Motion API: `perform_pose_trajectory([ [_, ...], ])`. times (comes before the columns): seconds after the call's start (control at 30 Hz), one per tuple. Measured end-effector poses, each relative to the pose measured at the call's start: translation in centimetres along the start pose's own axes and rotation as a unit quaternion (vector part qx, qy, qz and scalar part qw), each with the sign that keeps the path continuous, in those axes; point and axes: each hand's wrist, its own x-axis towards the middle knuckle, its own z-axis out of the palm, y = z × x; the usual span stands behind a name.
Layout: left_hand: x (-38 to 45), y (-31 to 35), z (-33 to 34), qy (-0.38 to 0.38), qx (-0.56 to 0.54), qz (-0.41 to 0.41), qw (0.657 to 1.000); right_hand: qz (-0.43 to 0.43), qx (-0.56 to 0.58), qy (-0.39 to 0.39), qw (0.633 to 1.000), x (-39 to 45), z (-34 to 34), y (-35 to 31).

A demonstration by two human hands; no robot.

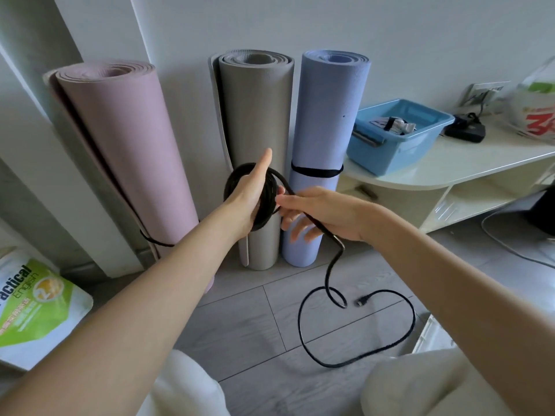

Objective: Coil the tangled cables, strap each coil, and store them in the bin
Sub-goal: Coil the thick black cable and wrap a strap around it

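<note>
- Grey wood-look floor fills the lower frame, with three rolled foam mats, pink, grey and lilac-blue, standing against the white wall at centre.
- Your left hand, at mid-frame, carries the coil of thin black cable looped around its palm, fingers straight and pointing up.
- Your right hand, just right of it, pinches the running cable between thumb and fingers, feeding the next loop.
- Below, the loose tail lies in a wide curl on the floor at lower centre-right, its plug resting free.
- At upper right, the light blue plastic bin sits on the cream table; something strapped already lies inside.
- Risk: with your left fingers straight, the loops could slide off the palm if you tilt it.
- Risk: the tail crosses itself near the plug, so a quick pull may tighten a kink or drag the plug across the floor.
- Readable writing: the green-and-white bag at lower left shows "actical English"; the red print on the bag at far upper right is too cropped to read.
</note>
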Motion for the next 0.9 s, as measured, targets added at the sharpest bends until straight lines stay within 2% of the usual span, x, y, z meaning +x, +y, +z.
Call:
perform_pose_trajectory([
  [0.07,-0.2,0.1,0.9,-0.024,-0.014,0.026,0.999,-0.008,0.009,0.023,1.000,0.3,0.8,0.9],
  [0.13,-1.1,0.2,2.0,-0.061,-0.074,0.064,0.993,-0.041,0.061,0.065,0.995,0.8,1.1,1.8],
  [0.27,-2.2,0.5,2.9,-0.135,-0.151,0.082,0.976,-0.111,0.113,0.122,0.980,1.0,1.5,2.0],
  [0.33,-2.5,0.8,2.8,-0.159,-0.141,0.088,0.973,-0.123,0.181,0.158,0.963,1.0,1.6,1.7],
  [0.4,-2.7,1.0,2.6,-0.163,-0.078,0.112,0.977,-0.114,0.190,0.230,0.948,1.1,1.1,1.4],
  [0.47,-2.4,1.1,1.8,-0.096,0.054,0.193,0.975,-0.086,0.148,0.299,0.939,1.2,-0.1,1.6],
  [0.5,-2.0,1.1,1.1,-0.022,0.104,0.252,0.962,-0.073,0.135,0.318,0.936,1.1,-0.6,1.6],
  [0.53,-1.4,1.1,0.2,0.051,0.130,0.303,0.943,-0.065,0.140,0.321,0.934,0.8,-0.9,1.5],
  [0.57,-0.6,0.9,-0.6,0.104,0.128,0.313,0.935,-0.067,0.160,0.307,0.936,0.6,-1.0,1.6],
  [0.6,-0.3,0.7,-1.1,0.136,0.126,0.290,0.939,-0.079,0.180,0.281,0.939,0.4,-0.9,1.4],
  [0.67,-0.3,0.3,-1.1,0.059,0.025,0.144,0.988,-0.093,0.199,0.216,0.951,0.1,-0.2,0.9],
  [0.7,-0.4,0.2,-0.8,0.014,-0.044,0.093,0.995,-0.089,0.202,0.190,0.957,0.2,0.2,0.9],
  [0.77,-0.5,0.3,0.0,-0.002,-0.140,0.065,0.988,-0.065,0.234,0.171,0.955,0.5,0.6,0.9],
  [0.9,-0.5,0.1,1.5,0.034,-0.162,0.065,0.984,-0.033,0.294,0.208,0.932,1.0,0.4,1.2],
])
